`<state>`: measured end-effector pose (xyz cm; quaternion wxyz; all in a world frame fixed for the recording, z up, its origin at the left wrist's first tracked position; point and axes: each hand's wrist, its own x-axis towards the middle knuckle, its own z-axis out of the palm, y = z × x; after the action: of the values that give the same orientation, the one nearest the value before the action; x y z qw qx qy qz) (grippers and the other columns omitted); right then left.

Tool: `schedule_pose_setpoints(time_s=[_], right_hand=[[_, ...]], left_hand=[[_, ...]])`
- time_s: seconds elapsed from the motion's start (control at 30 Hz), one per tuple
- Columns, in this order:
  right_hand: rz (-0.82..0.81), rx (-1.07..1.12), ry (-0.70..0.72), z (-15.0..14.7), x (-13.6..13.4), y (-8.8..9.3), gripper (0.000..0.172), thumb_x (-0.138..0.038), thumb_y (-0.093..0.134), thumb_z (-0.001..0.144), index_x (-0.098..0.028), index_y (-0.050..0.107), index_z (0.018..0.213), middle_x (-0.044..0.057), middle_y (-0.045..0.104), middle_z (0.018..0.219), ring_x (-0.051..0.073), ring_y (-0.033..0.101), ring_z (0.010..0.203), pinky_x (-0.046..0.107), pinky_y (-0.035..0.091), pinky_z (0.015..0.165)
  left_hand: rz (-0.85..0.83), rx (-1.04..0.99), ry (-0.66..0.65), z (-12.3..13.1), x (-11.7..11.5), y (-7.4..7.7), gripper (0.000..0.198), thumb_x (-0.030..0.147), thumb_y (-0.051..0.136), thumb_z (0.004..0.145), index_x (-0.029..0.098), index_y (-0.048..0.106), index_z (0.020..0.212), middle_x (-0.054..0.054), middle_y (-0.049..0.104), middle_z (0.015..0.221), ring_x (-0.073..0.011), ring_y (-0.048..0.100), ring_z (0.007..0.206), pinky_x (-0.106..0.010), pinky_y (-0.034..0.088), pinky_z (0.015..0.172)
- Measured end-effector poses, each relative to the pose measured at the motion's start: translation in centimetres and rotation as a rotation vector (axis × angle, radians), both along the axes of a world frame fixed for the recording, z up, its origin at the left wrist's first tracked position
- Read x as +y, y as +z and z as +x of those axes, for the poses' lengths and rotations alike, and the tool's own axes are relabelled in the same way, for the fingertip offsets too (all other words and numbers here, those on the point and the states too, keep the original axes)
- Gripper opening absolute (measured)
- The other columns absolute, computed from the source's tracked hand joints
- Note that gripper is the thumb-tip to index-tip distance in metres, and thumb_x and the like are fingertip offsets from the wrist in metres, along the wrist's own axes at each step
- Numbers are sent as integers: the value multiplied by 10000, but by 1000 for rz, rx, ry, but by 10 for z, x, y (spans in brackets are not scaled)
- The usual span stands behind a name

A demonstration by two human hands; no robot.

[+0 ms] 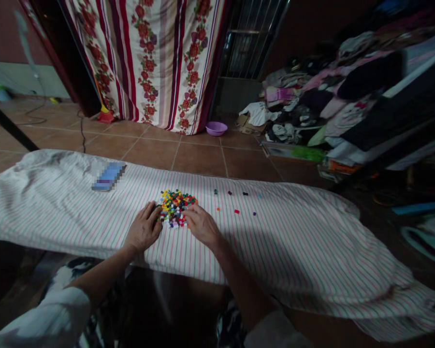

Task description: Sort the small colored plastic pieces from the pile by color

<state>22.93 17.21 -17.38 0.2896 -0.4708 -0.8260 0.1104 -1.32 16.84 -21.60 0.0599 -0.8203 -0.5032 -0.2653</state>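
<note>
A heap of small colourful plastic building bricks [176,202] lies on a striped cloth [293,241]. My left hand [144,226] rests along the heap's left edge, its fingers lightly bent and apart, with nothing visible in its grasp. At the right edge, the fingers of my right hand [202,224] are drawn together among the bricks; whatever may be between the fingertips is hidden. Several bricks lie apart to the right, including a red brick [237,211], a purple brick [254,213], an orange brick [218,209] and a black brick [245,194].
A blurred blue flat object [109,176] lies on the cloth at the left. Beyond the cloth, a purple basin [216,128] stands on the tiled floor before a floral curtain [148,63]. Heaped clothes [311,92] fill the right side. A red dustpan [106,115] is near the doorway.
</note>
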Motion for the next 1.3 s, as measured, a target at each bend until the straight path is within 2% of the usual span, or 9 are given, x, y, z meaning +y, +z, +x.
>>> schedule_pose_setpoints(time_s=[0.1, 0.37, 0.53, 0.7, 0.97, 1.17, 1.3], right_hand=[[32, -67, 44, -14, -1, 5, 224, -207, 512, 938, -236, 703, 1050, 55, 613, 999, 177, 556, 970, 301, 466, 881], [5, -252, 44, -36, 2, 12, 209, -231, 502, 951, -250, 700, 1014, 48, 593, 987, 202, 496, 974, 322, 424, 874], [9, -281, 25, -44, 7, 10, 262, -225, 471, 960, -278, 685, 1100, 63, 584, 1007, 219, 479, 983, 338, 416, 871], [26, -217, 23, -43, 12, 5, 289, -188, 498, 930, -272, 678, 1140, 70, 578, 1014, 225, 473, 1000, 350, 422, 894], [72, -56, -73, -30, 17, 1, 254, -129, 500, 903, -222, 717, 996, 67, 589, 957, 206, 496, 960, 338, 441, 890], [99, -39, -51, -27, 14, 2, 242, -119, 518, 888, -228, 725, 949, 61, 587, 937, 202, 496, 932, 341, 440, 864], [118, -26, -2, -26, 12, 2, 174, -156, 569, 867, -218, 728, 900, 59, 583, 954, 199, 488, 914, 347, 434, 845]], left_hand=[[23, -22, 0, 0, 1, -3, 428, 264, 432, 913, 148, 482, 1322, -166, 468, 1412, -300, 349, 1397, -503, 396, 1111], [61, -72, 11, 1, 1, -8, 521, 276, 446, 918, 124, 355, 1407, -206, 435, 1427, -317, 363, 1387, -523, 412, 1090], [38, -45, -8, 1, 0, -4, 480, 247, 442, 916, 147, 413, 1385, -195, 403, 1449, -316, 349, 1392, -521, 410, 1090], [13, -23, -29, 2, -4, 4, 417, 247, 456, 907, 201, 531, 1314, -162, 342, 1503, -338, 309, 1411, -544, 391, 1091], [-74, 63, -65, 3, -11, 14, 411, 360, 446, 928, 322, 546, 1325, -104, 335, 1538, -366, 288, 1422, -601, 361, 1065], [-57, 40, -31, 3, -9, 11, 379, 392, 462, 918, 245, 600, 1239, -137, 390, 1496, -361, 310, 1413, -573, 367, 1077], [-47, -20, -25, 2, -6, 5, 389, 391, 472, 912, 173, 568, 1219, -170, 434, 1455, -339, 313, 1414, -553, 361, 1099]])
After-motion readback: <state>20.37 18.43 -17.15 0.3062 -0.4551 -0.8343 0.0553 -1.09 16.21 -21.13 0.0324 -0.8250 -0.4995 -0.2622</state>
